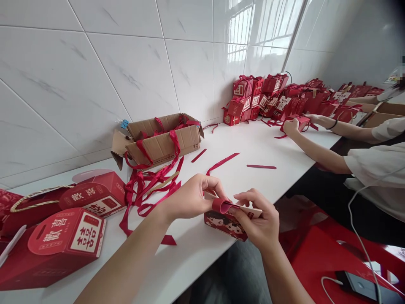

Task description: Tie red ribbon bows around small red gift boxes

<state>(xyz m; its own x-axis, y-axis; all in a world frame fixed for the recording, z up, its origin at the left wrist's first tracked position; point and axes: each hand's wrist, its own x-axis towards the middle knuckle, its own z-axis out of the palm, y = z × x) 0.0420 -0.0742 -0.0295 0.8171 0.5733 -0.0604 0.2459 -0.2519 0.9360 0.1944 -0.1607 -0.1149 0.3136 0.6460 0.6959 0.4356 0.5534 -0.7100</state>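
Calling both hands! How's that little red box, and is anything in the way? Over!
Left hand and right hand holding the small box. Red strip curled at its top. Loose ribbons beside left forearm.

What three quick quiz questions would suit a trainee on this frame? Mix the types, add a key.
1. True or false: the left hand and right hand are on the same box.

2. Fill in: the clip by the corner of the carton is ____ in colour.

3. Choose: some loose ribbons hang over (a) a rope handle, (b) the carton's side, (c) the white cable.

Key: 1. True. 2. Blue. 3. b.
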